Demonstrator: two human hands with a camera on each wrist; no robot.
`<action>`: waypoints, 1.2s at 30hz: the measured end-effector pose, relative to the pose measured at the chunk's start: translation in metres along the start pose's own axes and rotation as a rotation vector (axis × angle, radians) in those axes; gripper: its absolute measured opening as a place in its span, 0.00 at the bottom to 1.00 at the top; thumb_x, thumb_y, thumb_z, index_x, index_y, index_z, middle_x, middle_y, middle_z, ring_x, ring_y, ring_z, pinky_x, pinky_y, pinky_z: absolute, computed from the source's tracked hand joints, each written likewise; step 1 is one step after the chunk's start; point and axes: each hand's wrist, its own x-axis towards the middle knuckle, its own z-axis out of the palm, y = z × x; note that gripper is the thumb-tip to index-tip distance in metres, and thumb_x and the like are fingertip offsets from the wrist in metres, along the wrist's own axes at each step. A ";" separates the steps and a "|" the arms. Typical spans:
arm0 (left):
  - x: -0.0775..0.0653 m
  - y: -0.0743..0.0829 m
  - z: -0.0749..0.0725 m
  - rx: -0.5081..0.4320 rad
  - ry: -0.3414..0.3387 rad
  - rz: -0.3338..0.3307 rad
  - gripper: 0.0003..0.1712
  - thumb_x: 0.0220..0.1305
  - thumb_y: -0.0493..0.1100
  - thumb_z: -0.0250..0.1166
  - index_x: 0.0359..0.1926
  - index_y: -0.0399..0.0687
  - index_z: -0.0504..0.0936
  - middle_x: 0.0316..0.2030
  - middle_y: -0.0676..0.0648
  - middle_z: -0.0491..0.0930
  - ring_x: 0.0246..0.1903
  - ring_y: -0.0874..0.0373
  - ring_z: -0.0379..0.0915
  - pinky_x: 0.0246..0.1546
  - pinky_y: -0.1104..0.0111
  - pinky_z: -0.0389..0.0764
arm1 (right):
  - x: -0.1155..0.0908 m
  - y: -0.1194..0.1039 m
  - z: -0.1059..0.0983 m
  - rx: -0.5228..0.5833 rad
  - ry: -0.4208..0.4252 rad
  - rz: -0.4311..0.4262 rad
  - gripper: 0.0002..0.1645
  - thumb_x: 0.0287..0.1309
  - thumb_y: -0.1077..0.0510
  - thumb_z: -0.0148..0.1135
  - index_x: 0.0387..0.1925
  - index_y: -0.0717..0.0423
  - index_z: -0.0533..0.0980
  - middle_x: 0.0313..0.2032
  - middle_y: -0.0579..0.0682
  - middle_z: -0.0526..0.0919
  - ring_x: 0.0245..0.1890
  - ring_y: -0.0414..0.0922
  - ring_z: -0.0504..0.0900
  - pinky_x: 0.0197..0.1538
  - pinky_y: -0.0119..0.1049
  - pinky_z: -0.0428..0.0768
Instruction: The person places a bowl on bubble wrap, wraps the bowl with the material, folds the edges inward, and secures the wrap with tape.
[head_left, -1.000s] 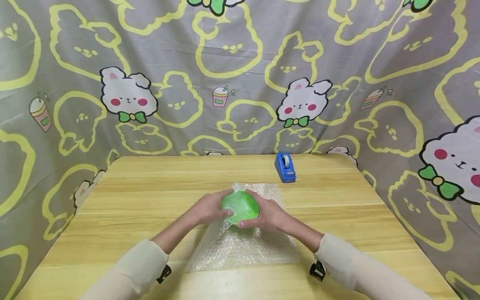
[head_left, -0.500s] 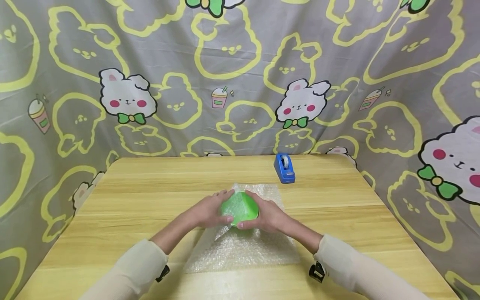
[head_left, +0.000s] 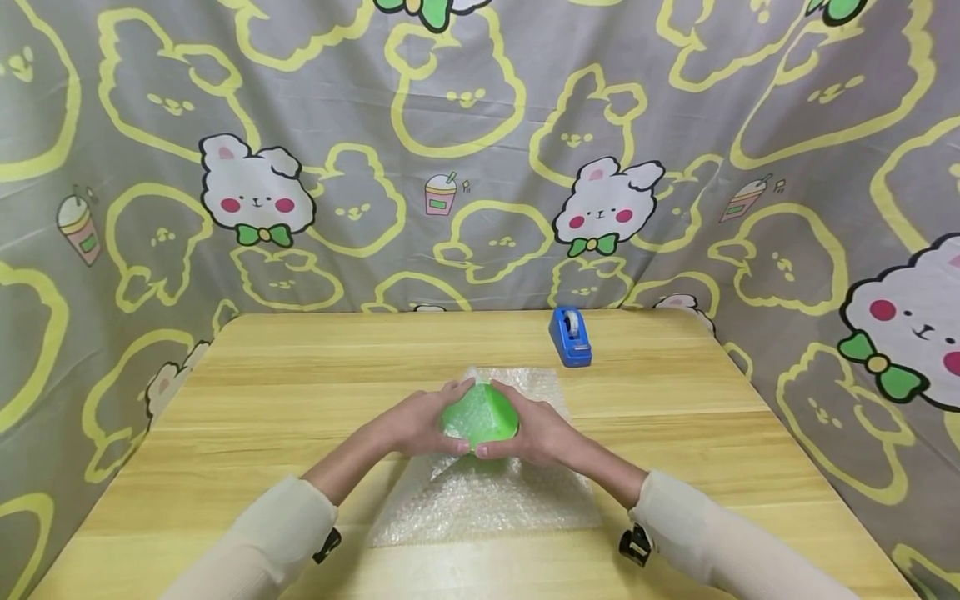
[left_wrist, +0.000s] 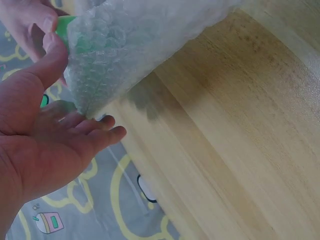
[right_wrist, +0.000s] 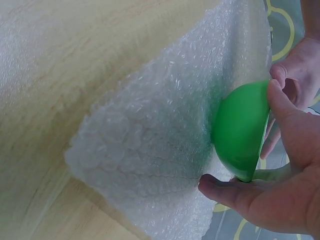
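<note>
A green bowl (head_left: 506,414) stands upright on a sheet of bubble wrap (head_left: 491,504), with the sheet's left part drawn up over its left side and part of its mouth. My left hand (head_left: 422,423) holds this folded part against the bowl, thumb at the near rim and fingers round the far left side. Opposite it, my right hand (head_left: 542,429) grips the bowl's bare right side between thumb and fingers. The two thumb tips nearly meet at the near rim. In the right wrist view the bowl's smooth outer wall (right_wrist: 242,132) rests against the wrap.
A blue tape dispenser (head_left: 572,337) with a roll of clear tape stands behind the wrap, to the right. The wooden table (head_left: 285,367) reaches back to a grey curtain (head_left: 480,108) with cartoon rabbits, which also hangs at both sides.
My left thumb has slid right and down along the near rim toward the right thumb, and the folded wrap now covers slightly more of the bowl's mouth. The right hand has hardly moved.
</note>
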 end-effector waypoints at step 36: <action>0.002 0.005 -0.001 -0.028 -0.001 -0.073 0.59 0.52 0.55 0.80 0.79 0.57 0.57 0.68 0.35 0.72 0.58 0.41 0.75 0.56 0.50 0.79 | 0.002 0.001 -0.002 -0.016 -0.005 -0.063 0.66 0.47 0.35 0.78 0.79 0.48 0.53 0.56 0.56 0.81 0.49 0.49 0.82 0.44 0.40 0.82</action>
